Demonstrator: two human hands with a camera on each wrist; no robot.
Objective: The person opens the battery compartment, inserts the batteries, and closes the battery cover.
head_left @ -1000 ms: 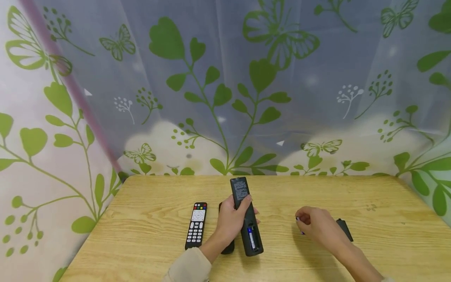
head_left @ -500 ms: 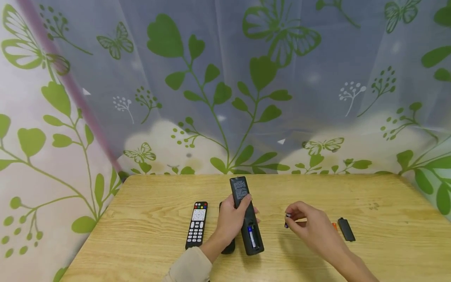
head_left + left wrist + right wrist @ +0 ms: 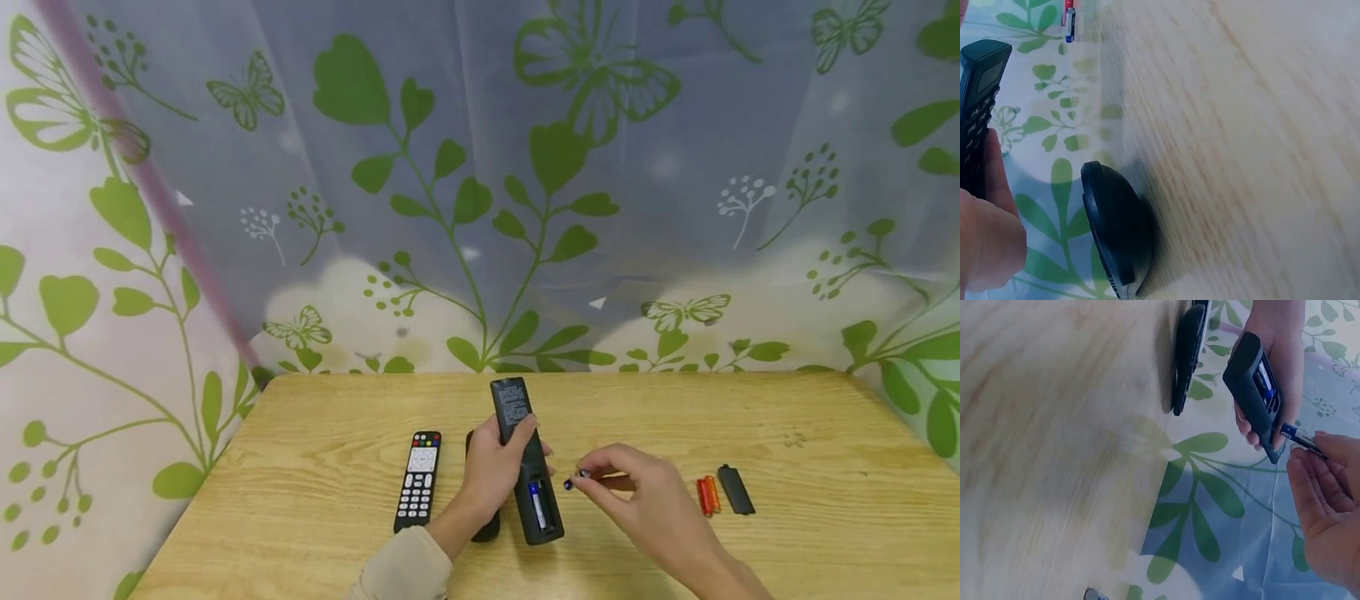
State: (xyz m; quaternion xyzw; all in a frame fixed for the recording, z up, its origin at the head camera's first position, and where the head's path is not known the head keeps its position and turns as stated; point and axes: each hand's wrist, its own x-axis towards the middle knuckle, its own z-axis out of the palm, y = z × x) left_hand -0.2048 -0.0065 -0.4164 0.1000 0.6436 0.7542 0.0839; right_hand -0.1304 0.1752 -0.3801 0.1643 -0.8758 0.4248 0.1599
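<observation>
Grip at right [image 3: 637,496], nearly closed, pinches 1 blue battery [image 3: 1301,439]; left grip [image 3: 487,477] curls round the black remote [image 3: 532,460].

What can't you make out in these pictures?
Head view: the printed label on the held remote control is too small to read.
Head view: the left grip hides most of the table remote below it.
Right wrist view: the right grip covers one end of the pinched battery.
Right wrist view: the bottom edge cuts off a small object.
</observation>
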